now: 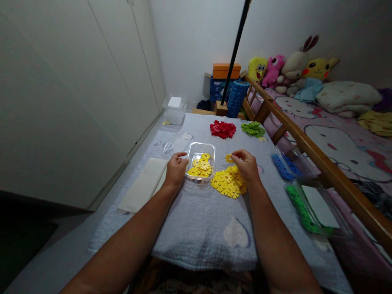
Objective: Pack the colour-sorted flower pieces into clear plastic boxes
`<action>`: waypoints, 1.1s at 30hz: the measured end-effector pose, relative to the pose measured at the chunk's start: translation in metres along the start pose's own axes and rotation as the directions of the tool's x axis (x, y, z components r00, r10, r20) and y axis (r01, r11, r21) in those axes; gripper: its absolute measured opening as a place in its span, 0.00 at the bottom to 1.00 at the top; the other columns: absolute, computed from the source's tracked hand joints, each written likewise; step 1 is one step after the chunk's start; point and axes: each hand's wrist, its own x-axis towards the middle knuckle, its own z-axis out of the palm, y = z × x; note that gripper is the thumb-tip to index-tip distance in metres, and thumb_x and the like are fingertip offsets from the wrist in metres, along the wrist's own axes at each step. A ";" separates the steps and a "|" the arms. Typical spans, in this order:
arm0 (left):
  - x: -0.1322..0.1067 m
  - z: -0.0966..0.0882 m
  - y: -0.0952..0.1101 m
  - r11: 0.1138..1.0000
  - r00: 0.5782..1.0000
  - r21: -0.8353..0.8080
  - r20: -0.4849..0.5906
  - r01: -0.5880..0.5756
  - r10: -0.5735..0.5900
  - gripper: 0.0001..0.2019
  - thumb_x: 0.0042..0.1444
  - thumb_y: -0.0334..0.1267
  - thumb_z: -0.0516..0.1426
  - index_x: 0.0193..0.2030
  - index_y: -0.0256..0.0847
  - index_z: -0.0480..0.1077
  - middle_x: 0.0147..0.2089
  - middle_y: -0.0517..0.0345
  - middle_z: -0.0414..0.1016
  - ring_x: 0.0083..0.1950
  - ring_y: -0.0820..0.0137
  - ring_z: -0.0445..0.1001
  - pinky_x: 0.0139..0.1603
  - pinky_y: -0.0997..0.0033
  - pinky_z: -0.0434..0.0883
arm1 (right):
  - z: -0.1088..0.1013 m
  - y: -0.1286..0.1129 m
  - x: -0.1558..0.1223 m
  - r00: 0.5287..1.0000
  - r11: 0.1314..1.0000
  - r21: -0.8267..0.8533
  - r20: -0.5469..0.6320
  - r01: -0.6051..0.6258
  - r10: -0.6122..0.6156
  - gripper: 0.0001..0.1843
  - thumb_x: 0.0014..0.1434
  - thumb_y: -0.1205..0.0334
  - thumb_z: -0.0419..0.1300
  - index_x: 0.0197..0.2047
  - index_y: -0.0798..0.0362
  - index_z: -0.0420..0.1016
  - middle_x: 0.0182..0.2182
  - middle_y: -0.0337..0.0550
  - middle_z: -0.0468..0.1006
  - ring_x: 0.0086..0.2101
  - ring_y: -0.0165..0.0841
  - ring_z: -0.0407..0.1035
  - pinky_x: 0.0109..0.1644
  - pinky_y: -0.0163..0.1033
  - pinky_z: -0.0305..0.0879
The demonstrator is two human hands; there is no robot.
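Observation:
My left hand (176, 169) grips the left edge of a clear plastic box (201, 152) that lies on the grey quilt (196, 220) and holds several yellow flower-shaped pieces (201, 166). My right hand (247, 165) pinches a single yellow piece (228, 158) just right of the box. Under that hand lies a loose pile of yellow pieces (228, 183).
A red pile (222, 129) and a green pile (252, 129) lie farther back. Clear boxes with blue pieces (283, 167) and green pieces (301, 208) stand at the right by a wooden bed rail (309, 151). An empty clear box (174, 107) and lids sit at the back left.

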 end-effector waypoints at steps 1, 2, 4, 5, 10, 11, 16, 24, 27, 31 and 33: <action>0.000 0.000 0.000 1.000 1.000 0.005 0.001 -0.001 0.001 0.20 0.45 0.41 0.62 0.46 0.38 0.72 0.21 0.73 0.53 0.22 0.76 0.52 0.26 0.74 0.52 | 0.004 -0.004 -0.003 1.000 1.000 0.017 -0.003 0.018 -0.018 0.11 0.52 0.52 0.64 0.33 0.51 0.77 0.31 0.41 0.80 0.36 0.37 0.72 0.47 0.44 0.69; 0.000 0.000 0.000 1.000 1.000 0.010 0.003 -0.001 0.001 0.20 0.46 0.41 0.62 0.46 0.38 0.72 0.21 0.73 0.53 0.22 0.76 0.52 0.26 0.74 0.52 | 0.008 -0.009 -0.006 0.999 0.999 0.018 -0.008 0.042 -0.042 0.11 0.53 0.53 0.64 0.33 0.51 0.77 0.32 0.41 0.80 0.36 0.37 0.73 0.48 0.44 0.69; 0.000 -0.001 -0.001 1.000 1.000 0.018 0.013 -0.002 0.002 0.20 0.46 0.41 0.62 0.47 0.38 0.72 0.21 0.73 0.54 0.23 0.76 0.53 0.26 0.74 0.52 | 0.016 -0.019 -0.013 0.994 0.994 -0.009 -0.007 0.106 -0.106 0.09 0.56 0.53 0.64 0.34 0.51 0.77 0.33 0.42 0.81 0.38 0.38 0.73 0.49 0.44 0.68; 0.001 -0.001 -0.001 1.000 1.000 0.020 0.017 -0.003 0.002 0.20 0.46 0.41 0.62 0.47 0.38 0.72 0.21 0.73 0.54 0.23 0.75 0.53 0.26 0.74 0.52 | 0.020 -0.024 -0.017 0.989 0.989 -0.032 -0.003 0.146 -0.146 0.08 0.57 0.54 0.63 0.34 0.50 0.77 0.34 0.42 0.81 0.38 0.38 0.73 0.50 0.45 0.68; 0.003 -0.001 -0.004 1.000 0.999 0.023 0.035 0.003 -0.003 0.19 0.46 0.41 0.62 0.46 0.39 0.72 0.21 0.73 0.54 0.22 0.75 0.54 0.25 0.74 0.52 | 0.039 -0.043 -0.033 0.941 0.916 -0.214 0.050 0.338 -0.335 0.05 0.62 0.62 0.61 0.34 0.48 0.77 0.34 0.41 0.81 0.42 0.39 0.71 0.54 0.47 0.62; 0.003 -0.002 -0.004 1.000 0.999 0.025 0.038 0.001 -0.002 0.19 0.46 0.41 0.62 0.46 0.39 0.72 0.21 0.73 0.54 0.22 0.75 0.54 0.25 0.74 0.52 | 0.043 -0.045 -0.034 0.935 0.901 -0.249 0.068 0.355 -0.349 0.05 0.63 0.63 0.61 0.34 0.48 0.77 0.35 0.41 0.81 0.42 0.40 0.71 0.56 0.47 0.61; 0.002 -0.001 -0.003 1.000 0.999 0.015 0.045 0.000 -0.001 0.19 0.47 0.41 0.63 0.46 0.39 0.72 0.21 0.73 0.54 0.22 0.76 0.53 0.26 0.75 0.52 | 0.055 -0.047 -0.036 0.920 0.842 -0.369 0.161 0.393 -0.358 0.06 0.64 0.65 0.62 0.37 0.46 0.79 0.36 0.40 0.82 0.46 0.41 0.69 0.60 0.49 0.55; 0.003 -0.001 -0.005 1.000 0.999 0.014 0.051 -0.006 0.005 0.18 0.46 0.41 0.63 0.45 0.39 0.73 0.21 0.73 0.54 0.22 0.76 0.53 0.25 0.74 0.52 | 0.061 -0.041 -0.034 0.900 0.846 -0.342 0.302 0.409 -0.313 0.07 0.63 0.67 0.63 0.36 0.45 0.80 0.37 0.40 0.84 0.51 0.43 0.69 0.69 0.62 0.44; 0.003 -0.001 -0.004 1.000 0.999 0.015 0.052 -0.004 0.003 0.19 0.47 0.41 0.62 0.46 0.39 0.72 0.21 0.73 0.54 0.22 0.76 0.53 0.25 0.74 0.52 | 0.061 -0.040 -0.034 0.886 0.845 -0.335 0.357 0.418 -0.297 0.07 0.63 0.67 0.63 0.37 0.44 0.81 0.39 0.40 0.85 0.55 0.44 0.69 0.71 0.67 0.39; 0.003 -0.002 -0.004 1.000 0.998 0.029 0.058 -0.004 0.002 0.19 0.47 0.42 0.62 0.46 0.39 0.72 0.21 0.73 0.54 0.22 0.76 0.53 0.26 0.75 0.53 | 0.061 -0.039 -0.034 0.866 0.832 -0.338 0.402 0.441 -0.296 0.07 0.62 0.68 0.65 0.38 0.44 0.82 0.41 0.41 0.85 0.57 0.45 0.69 0.71 0.70 0.36; 0.003 -0.002 -0.004 0.999 0.998 0.039 0.061 -0.005 0.003 0.19 0.47 0.42 0.62 0.46 0.39 0.72 0.21 0.73 0.54 0.22 0.75 0.53 0.26 0.75 0.53 | 0.061 -0.039 -0.034 0.857 0.825 -0.338 0.418 0.453 -0.300 0.08 0.61 0.69 0.65 0.38 0.45 0.82 0.42 0.42 0.85 0.58 0.45 0.69 0.71 0.70 0.35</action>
